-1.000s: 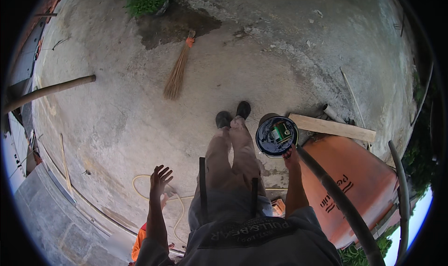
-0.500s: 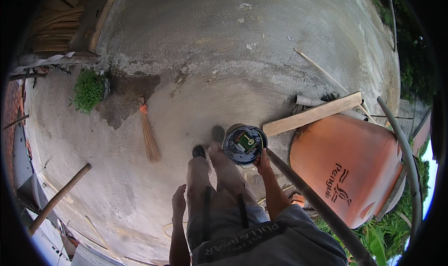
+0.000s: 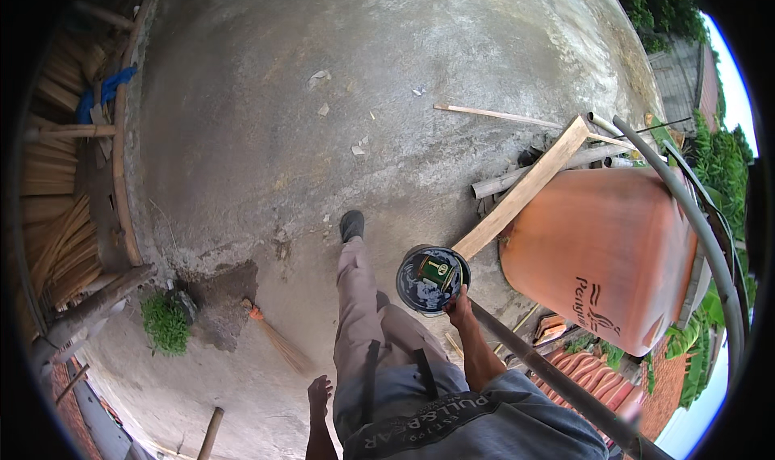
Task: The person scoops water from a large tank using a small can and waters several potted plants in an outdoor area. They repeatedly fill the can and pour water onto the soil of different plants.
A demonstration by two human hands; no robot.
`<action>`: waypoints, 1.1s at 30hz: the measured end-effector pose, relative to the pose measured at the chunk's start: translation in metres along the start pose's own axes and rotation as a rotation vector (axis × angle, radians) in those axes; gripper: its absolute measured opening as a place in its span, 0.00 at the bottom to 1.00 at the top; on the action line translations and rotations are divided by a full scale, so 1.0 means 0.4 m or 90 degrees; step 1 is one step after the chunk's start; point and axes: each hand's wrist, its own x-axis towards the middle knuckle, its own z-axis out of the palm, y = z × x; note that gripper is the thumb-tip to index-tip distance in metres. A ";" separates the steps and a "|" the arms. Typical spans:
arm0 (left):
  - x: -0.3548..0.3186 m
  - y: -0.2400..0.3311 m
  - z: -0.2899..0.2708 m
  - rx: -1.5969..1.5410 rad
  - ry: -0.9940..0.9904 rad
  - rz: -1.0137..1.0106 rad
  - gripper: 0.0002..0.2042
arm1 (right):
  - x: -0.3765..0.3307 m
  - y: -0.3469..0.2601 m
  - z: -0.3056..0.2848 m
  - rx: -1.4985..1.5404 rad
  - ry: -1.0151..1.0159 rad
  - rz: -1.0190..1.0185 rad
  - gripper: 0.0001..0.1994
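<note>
My right hand [image 3: 458, 305] grips the near right rim of a round black bucket [image 3: 410, 300], held out in front of my legs. Pale bluish smears coat the bucket's inside, and a green item with a pale marking [image 3: 437, 271] shows within it; its exact kind is unclear. My left hand [image 3: 320, 391] hangs beside my left thigh with nothing in it, its fingers loosely apart. One shoe [image 3: 352, 226] is planted ahead on the concrete; the other is hidden.
To the right lies a big orange water tank [image 3: 597, 250], with a wooden plank [image 3: 525, 187] and grey pipe [image 3: 504, 184] beside it. A dark pole [image 3: 533, 359] slants past my right arm. Left are a straw broom [image 3: 278, 339] and green plant [image 3: 165, 323].
I have stepped forward, one leg now ahead. Broom and plant have shifted down in view. The bucket stays in my right hand; my left hand hangs lower in the picture.
</note>
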 end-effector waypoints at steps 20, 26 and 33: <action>-0.014 1.729 0.432 0.318 -0.006 0.197 0.32 | 0.076 -0.672 0.329 0.636 0.093 0.181 0.26; -0.140 1.987 0.769 0.561 -0.124 0.191 0.28 | 0.100 -0.941 0.414 0.577 0.126 0.152 0.18; -0.273 2.358 1.190 0.681 -0.213 0.300 0.27 | 0.153 -1.211 0.479 0.761 0.136 0.137 0.14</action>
